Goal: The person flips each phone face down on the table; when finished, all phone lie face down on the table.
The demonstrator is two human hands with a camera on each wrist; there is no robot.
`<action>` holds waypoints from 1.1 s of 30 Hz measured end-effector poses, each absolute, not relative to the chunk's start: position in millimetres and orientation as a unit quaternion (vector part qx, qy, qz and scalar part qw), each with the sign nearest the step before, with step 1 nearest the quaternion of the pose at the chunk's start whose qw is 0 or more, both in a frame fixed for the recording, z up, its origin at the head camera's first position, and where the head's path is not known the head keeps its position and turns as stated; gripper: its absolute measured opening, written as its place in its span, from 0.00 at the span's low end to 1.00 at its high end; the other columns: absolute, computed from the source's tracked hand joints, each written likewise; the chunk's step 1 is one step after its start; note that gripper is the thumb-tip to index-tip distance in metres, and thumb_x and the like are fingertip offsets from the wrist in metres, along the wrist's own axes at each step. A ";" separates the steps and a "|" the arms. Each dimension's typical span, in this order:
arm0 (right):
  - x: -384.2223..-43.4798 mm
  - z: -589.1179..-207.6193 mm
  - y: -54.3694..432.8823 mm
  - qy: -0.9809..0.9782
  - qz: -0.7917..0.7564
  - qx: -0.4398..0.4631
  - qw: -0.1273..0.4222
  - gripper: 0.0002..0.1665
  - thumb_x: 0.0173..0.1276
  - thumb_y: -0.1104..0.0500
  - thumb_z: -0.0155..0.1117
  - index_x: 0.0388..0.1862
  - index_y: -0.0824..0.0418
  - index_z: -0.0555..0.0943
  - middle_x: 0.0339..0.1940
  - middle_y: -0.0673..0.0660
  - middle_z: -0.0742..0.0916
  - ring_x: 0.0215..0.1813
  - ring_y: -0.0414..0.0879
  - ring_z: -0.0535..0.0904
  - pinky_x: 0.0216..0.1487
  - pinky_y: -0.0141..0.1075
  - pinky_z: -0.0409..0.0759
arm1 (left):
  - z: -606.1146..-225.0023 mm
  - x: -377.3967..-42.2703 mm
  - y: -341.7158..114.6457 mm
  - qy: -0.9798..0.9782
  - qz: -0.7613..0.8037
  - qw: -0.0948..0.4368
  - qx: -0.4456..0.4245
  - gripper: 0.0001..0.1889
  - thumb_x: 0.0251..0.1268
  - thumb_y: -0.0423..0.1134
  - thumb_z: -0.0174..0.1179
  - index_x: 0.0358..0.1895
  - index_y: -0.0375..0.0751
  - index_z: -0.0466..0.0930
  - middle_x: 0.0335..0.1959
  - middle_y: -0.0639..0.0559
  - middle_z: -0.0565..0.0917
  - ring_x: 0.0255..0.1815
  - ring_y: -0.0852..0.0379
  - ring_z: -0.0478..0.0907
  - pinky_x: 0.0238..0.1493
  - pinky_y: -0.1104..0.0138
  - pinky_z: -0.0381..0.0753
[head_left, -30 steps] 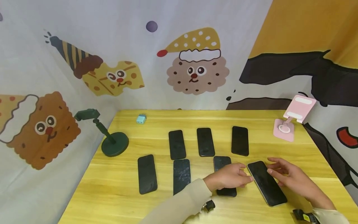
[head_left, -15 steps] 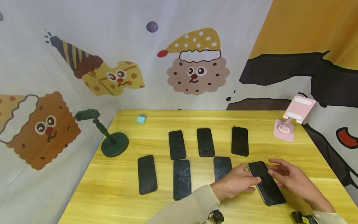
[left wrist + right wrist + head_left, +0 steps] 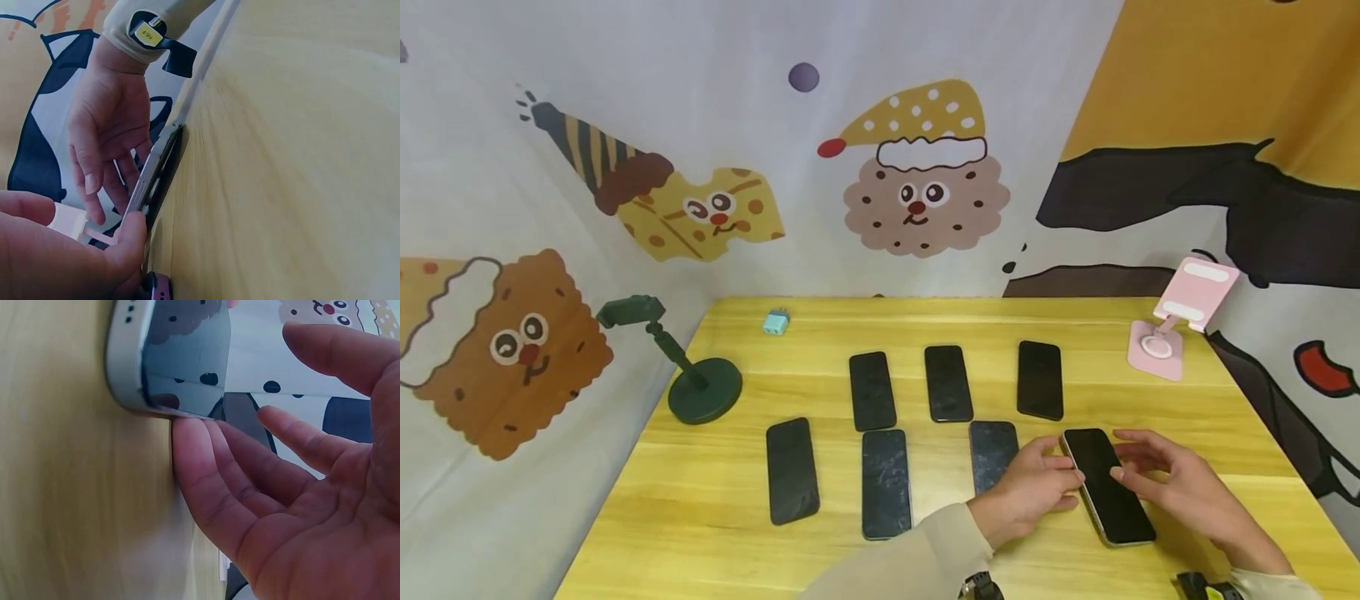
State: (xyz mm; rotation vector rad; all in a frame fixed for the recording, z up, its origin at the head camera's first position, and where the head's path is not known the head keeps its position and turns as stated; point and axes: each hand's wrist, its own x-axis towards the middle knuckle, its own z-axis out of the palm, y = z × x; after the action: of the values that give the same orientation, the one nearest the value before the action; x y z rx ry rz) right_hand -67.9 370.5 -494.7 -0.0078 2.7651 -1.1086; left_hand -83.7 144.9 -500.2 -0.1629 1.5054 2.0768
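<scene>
A smartphone (image 3: 1116, 500) with a dark screen and silver frame lies slantwise between my two hands. At its left edge, my left hand (image 3: 1030, 487) touches the frame with a fingertip. My right hand (image 3: 1180, 483) is at the opposite long side. In the right wrist view, straight fingers (image 3: 200, 456) meet the underside of the phone's edge while the thumb (image 3: 331, 347) stays apart from it. The left wrist view shows the phone's side buttons and a digit (image 3: 130, 231) of my left hand against the frame. Another phone (image 3: 994, 450) is partly hidden beneath my left hand.
Several dark-screened phones, such as one at the far left (image 3: 792, 471), lie in two rows. A green stand (image 3: 706, 390) is at the table's left edge and a pink phone stand (image 3: 1157, 350) at the back right. A blue charger plug (image 3: 777, 322) sits at the back.
My left hand has moved right to the phone, and its thumb has slid from over the screen back to the edge. The phone's near end has turned slightly left, and the right hand shifted slightly with it.
</scene>
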 end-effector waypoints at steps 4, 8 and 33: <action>-66.0 -494.7 367.9 0.927 -0.369 -0.005 0.075 0.36 0.76 0.46 0.70 0.73 0.65 0.74 0.62 0.67 0.86 0.46 0.25 0.79 0.39 0.31 0.85 | -500.2 -82.6 147.0 0.558 0.781 0.271 -0.072 0.29 0.61 0.19 0.64 0.67 0.35 0.76 0.47 0.44 0.82 0.44 0.51 0.84 0.54 0.48 0.88; -65.3 -494.0 363.7 0.924 -0.376 -0.008 0.064 0.32 0.80 0.47 0.66 0.72 0.66 0.75 0.62 0.68 0.86 0.45 0.25 0.80 0.37 0.33 0.87 | -499.3 -83.1 148.2 0.548 0.792 0.260 -0.077 0.28 0.62 0.18 0.62 0.67 0.31 0.76 0.46 0.43 0.82 0.42 0.51 0.83 0.55 0.50 0.87; -69.1 -485.1 338.7 0.924 -0.369 -0.067 0.069 0.32 0.78 0.46 0.68 0.74 0.57 0.75 0.67 0.65 0.85 0.52 0.28 0.82 0.41 0.32 0.86 | -502.2 -90.3 148.4 0.489 0.819 0.300 -0.031 0.30 0.64 0.15 0.53 0.62 0.50 0.80 0.57 0.40 0.81 0.49 0.44 0.85 0.53 0.43 0.89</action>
State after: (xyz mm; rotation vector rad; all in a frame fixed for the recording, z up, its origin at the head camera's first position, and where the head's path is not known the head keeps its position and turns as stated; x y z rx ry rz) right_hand -69.1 338.7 -485.1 -0.2020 2.7836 -1.1122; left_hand -90.3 148.4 -502.2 -0.0834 1.2969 2.1738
